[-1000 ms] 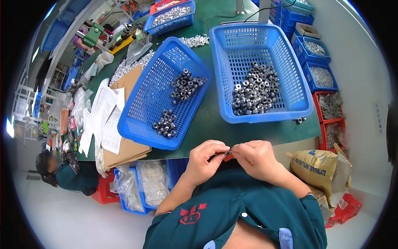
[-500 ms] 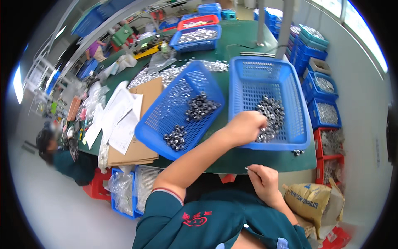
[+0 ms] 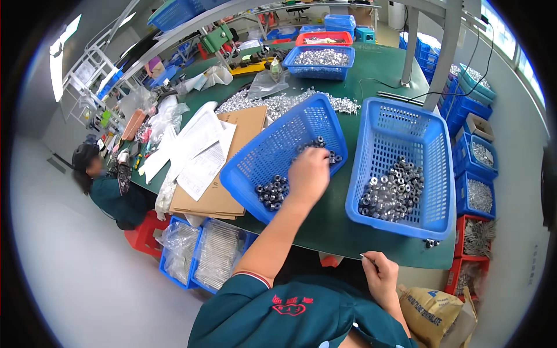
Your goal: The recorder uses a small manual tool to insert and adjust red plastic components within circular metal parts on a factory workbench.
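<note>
My left hand (image 3: 309,174) reaches into the tilted blue basket (image 3: 241,165) on the left, at its far heap of small dark metal rings (image 3: 335,157). Its fingers look curled in, and whatever they hold is hidden. A second heap of metal rings (image 3: 272,191) lies nearer me in that basket. To the right, another blue basket (image 3: 355,156) holds many shiny metal rings (image 3: 394,188). Off the table's front edge, my right hand (image 3: 381,277) is closed, pinching a small thin pale piece (image 3: 362,256) whose kind I cannot make out.
Loose silvery parts (image 3: 278,104) cover the green table (image 3: 383,75) behind the baskets. Cardboard (image 3: 217,203) and papers (image 3: 203,165) lie left. A few rings (image 3: 431,243) sit by the right basket's near corner. A metal post (image 3: 444,58) rises behind. A person (image 3: 110,191) sits far left.
My left hand has moved from the right basket's rings to the far heap in the left basket. The view has shifted. My right hand still pinches the pale piece.
</note>
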### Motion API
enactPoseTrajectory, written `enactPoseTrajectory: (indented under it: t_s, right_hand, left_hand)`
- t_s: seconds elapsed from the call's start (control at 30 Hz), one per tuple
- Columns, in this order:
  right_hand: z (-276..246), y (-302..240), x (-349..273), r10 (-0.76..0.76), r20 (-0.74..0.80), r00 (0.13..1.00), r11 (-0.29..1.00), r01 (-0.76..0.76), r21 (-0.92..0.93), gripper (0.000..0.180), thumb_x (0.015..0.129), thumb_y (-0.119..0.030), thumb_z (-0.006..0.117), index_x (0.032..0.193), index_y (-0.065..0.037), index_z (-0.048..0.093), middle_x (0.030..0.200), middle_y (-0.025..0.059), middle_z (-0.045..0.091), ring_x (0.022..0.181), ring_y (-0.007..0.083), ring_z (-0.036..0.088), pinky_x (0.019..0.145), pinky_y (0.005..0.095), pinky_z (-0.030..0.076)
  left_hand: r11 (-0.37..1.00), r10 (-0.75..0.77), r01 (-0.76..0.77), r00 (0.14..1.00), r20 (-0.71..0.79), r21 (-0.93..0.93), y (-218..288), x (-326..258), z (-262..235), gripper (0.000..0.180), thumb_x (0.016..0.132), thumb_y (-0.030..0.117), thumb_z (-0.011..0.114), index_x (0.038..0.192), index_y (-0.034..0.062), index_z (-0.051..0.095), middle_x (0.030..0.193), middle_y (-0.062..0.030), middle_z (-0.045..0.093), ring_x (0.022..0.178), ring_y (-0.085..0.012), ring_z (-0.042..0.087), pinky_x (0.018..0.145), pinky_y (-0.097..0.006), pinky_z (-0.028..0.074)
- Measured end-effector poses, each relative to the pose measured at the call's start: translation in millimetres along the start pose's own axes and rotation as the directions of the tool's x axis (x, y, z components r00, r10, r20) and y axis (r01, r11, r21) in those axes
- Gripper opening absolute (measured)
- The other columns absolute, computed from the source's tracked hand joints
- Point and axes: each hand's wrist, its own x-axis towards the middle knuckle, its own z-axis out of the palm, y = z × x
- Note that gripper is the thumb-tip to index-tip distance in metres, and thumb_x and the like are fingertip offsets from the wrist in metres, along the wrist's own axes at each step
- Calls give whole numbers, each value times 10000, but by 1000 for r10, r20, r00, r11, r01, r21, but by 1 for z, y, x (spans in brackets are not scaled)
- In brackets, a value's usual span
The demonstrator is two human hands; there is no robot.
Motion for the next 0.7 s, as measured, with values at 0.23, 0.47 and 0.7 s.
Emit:
enactPoseTrajectory:
  t_s: [0.23,0.47,0.7]
  right_hand:
    - [7,-7,10,-75,88,993,996,71,46,83,838,-7,688,911,-27,655,723,125,660,606,267,650,559,326,494]
    - [7,-7,1,-29,73,997,999,26,37,79,832,-4,687,898,-24,648,724,123,661,613,277,653,555,325,493]
    - [13,-1,1,-69,51,996,996,66,59,78,833,-19,692,898,-24,650,724,127,668,602,278,655,547,331,499]
  left_hand:
    - [780,-317,203,944,94,592,-65,-24,1,155,796,175,711,875,48,672,943,-129,686,935,-319,651,799,-447,523]
    - [771,-265,218,964,-10,598,-87,-32,19,123,793,116,646,905,66,664,925,-118,692,921,-308,655,795,-453,511]
    - [811,-418,427,901,115,-400,-63,-51,-17,156,811,25,705,958,5,657,849,-73,692,810,-191,682,740,-320,534]
